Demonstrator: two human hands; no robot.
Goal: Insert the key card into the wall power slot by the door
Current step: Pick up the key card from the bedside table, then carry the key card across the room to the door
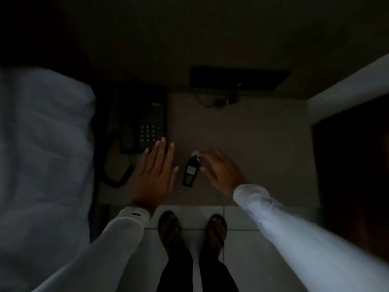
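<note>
The room is dark. A dark, elongated key card tag (190, 170) with a pale label lies on the small table (263, 148) in front of me, a light ring or key at its far end. My right hand (221, 171) hovers just right of it, fingers curled toward its far end; whether they touch it I cannot tell. My left hand (156, 173) rests flat on the table, fingers spread, just left of the tag. No wall power slot or door is visible.
A black telephone (144, 127) with a coiled cord sits at the table's left. A white bed (42, 154) lies further left. A dark flat box (237, 80) and a cable lie at the back. Dark furniture (353, 165) stands right. My sandalled feet are on white tiles.
</note>
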